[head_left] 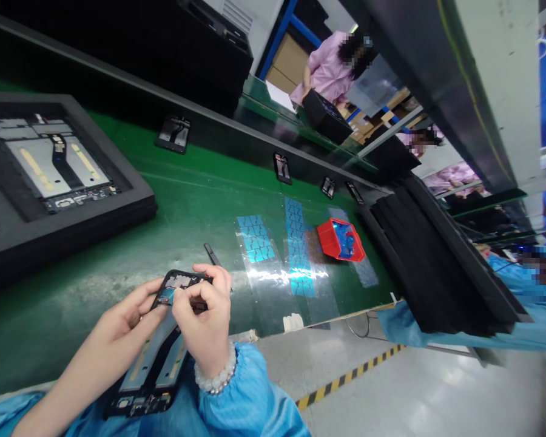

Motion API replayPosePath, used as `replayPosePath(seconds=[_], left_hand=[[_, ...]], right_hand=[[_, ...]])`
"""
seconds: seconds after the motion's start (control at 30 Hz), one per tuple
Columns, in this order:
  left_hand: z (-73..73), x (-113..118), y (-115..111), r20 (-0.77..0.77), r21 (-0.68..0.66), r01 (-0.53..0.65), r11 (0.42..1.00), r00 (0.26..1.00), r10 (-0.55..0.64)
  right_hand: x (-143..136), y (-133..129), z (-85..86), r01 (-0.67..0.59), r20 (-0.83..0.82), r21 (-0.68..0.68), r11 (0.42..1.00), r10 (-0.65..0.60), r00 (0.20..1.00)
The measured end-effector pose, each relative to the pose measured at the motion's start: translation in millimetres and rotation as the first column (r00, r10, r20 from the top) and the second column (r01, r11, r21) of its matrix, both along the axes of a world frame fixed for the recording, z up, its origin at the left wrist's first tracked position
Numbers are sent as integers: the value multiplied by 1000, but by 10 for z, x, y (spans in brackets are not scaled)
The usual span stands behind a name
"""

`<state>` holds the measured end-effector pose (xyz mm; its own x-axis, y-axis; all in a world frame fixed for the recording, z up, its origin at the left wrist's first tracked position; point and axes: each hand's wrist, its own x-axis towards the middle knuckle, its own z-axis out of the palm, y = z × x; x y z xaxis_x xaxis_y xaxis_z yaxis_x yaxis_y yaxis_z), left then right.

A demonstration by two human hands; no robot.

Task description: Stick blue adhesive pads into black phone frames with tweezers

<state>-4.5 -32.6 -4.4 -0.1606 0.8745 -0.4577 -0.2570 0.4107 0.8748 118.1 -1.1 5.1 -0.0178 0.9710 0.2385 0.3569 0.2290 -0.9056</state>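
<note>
My left hand is closed on the left edge of an opened phone body, which tilts over my lap at the bench edge. Its grey inner plate, black flex cable and lower circuit parts show. Over its upper end, my right hand pinches thumb and index finger at a small blue sticker. Whether the sticker's whole face touches the phone is hidden by the fingers. Just beyond that hand lies a slim dark tool, partly covered. Sheets of blue stickers lie to the right.
A red bin holding blue scraps stands right of the sheets. Left is a black foam tray with another phone body. Several phone bodies line the bench's back. Black foam trays are stacked at right. A co-worker sits opposite.
</note>
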Motion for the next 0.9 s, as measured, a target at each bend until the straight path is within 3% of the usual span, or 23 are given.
replayPosePath(seconds=[0.3,0.53,0.73,0.9], left_hand=[[41,-10,-16,-175,99,71,993,983,-53],[-3,-14,7,-376,102,118,988,924,-71],[-66,-30,-47,-418,86,124,988,905,-77],[-85,-6,-57,-387,51,114,992,918,-86]], right_hand=[[5,2,39,-4,28,16,1000,3,1000],[87,-8,87,-99,159,52,994,90,983],[210,49,147,-245,275,21,969,230,934],[219,48,155,-244,335,79,967,205,920]])
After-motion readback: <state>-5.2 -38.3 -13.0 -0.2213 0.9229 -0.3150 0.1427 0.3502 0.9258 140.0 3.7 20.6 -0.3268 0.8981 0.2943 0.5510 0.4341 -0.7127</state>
